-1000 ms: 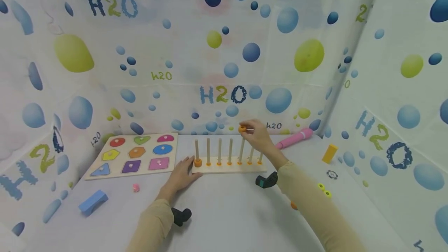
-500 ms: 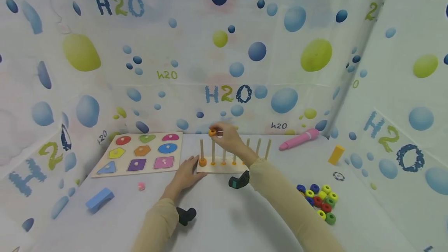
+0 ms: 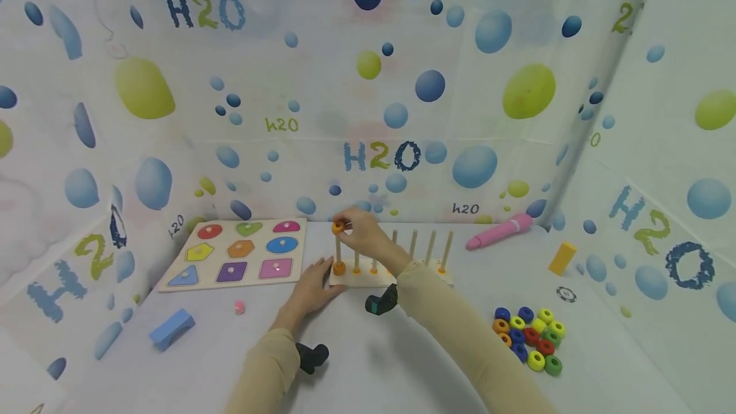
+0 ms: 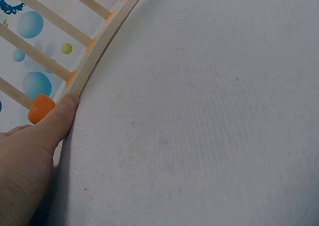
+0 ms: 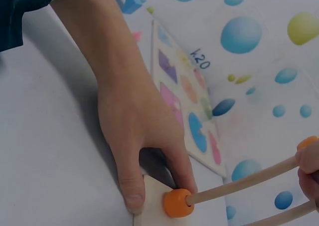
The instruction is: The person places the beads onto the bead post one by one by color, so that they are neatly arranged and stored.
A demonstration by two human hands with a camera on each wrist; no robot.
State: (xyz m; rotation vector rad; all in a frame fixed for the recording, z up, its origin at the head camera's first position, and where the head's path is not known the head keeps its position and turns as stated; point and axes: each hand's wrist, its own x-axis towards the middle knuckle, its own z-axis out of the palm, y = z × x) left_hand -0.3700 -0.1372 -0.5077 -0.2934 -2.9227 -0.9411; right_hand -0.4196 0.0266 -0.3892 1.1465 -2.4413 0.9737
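In the head view, my left hand (image 3: pixel 310 289) holds the left end of a wooden peg stand (image 3: pixel 363 280). Its thumb lies along the front edge, and the right wrist view has its index finger on the far side of the base. An orange bead (image 3: pixel 339 268) sits low on the leftmost peg, close by that hand. At the top of this same peg, my right hand (image 3: pixel 365 233) pinches a second orange bead (image 3: pixel 338 227) between thumb and fingers. The right forearm covers part of the stand's middle pegs. Orange rings mark the feet of the other pegs.
A shape puzzle board (image 3: pixel 253 273) lies left of the stand, with a blue arch block (image 3: pixel 172 329) and a small pink piece (image 3: pixel 239 306) before it. Rightward are a pink marker (image 3: pixel 500 232), a yellow block (image 3: pixel 562 258), a poker chip (image 3: pixel 566 294) and several coloured beads (image 3: pixel 531 337).
My right hand has carried the orange bead leftward, from over the right-hand pegs to the top of the leftmost peg. The left hand stays on the stand's end. The head view has shifted slightly.
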